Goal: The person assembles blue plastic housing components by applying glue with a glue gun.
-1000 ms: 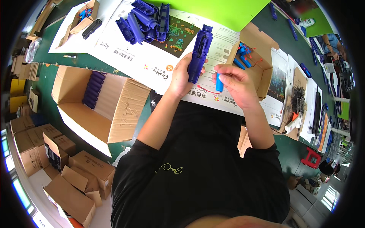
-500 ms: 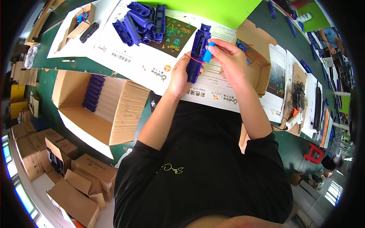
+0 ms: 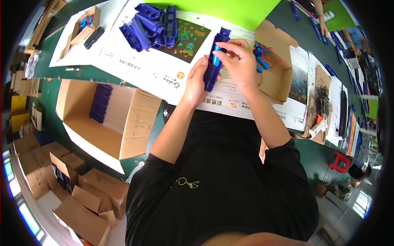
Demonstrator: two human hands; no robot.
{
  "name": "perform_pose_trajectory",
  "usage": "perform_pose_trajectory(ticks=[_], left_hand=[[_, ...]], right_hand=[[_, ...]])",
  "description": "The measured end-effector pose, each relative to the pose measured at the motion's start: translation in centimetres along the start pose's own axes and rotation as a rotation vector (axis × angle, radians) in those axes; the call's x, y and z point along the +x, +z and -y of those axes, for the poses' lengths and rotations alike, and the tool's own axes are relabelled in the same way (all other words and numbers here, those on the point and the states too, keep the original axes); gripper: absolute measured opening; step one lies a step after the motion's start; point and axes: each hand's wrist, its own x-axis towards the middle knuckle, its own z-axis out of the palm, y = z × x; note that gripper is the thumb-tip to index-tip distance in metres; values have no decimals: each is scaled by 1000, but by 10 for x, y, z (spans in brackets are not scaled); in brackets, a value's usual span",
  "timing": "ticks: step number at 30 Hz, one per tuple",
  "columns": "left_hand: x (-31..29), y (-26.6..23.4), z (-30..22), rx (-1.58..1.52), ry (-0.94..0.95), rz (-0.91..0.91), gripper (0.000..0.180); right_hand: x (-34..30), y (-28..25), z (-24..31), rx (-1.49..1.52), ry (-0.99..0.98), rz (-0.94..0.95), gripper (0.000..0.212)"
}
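Observation:
A long dark blue plastic housing half (image 3: pixel 210 78) lies in my left hand (image 3: pixel 194 85), whose fingers wrap around its side. Inside its hollow sits a bright blue cylindrical battery (image 3: pixel 216 60), lying along the housing's length. My right hand (image 3: pixel 242 65) holds the battery's upper part between thumb and forefinger. A red wire (image 3: pixel 206 57) loops near my left thumb, partly hidden by the hands. Farther left, several similar housing pieces (image 3: pixel 150 26) are heaped on the white printed sheet (image 3: pixel 154 78).
Right of my hands stands an open cardboard box (image 3: pixel 283 84) with blue batteries and red wires. A larger carton (image 3: pixel 137 123) at left holds dark blue pieces. A glue gun (image 3: pixel 317 129) lies at right. Beyond the far right side, another person's hand (image 3: pixel 324 29) reaches over the table.
The battery, held above the housing at a slant before, now lies inside its hollow. My right hand has moved left with it. Another person's arm has come in at the upper right.

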Motion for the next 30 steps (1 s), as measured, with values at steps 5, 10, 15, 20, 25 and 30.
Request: perform_pose_trajectory(ticks=[5, 10, 15, 20, 25, 30], left_hand=[[-2, -4, 19, -71, 28, -162, 27], [-13, -27, 27, 8, 103, -1, 36], [-12, 8, 21, -7, 164, 116, 41], [-1, -13, 21, 84, 117, -52, 36], [-3, 1, 20, 219, 164, 6, 33], [-1, 4, 21, 253, 123, -40, 32]], right_hand=[[-10, 4, -14, 170, 159, 22, 40], [-6, -14, 6, 293, 76, 367, 24], [1, -50, 21, 395, 220, 272, 29], [67, -131, -3, 968, 351, -390, 27], [132, -202, -99, 876, 410, -767, 25], [156, -208, -145, 407, 484, -740, 15]])
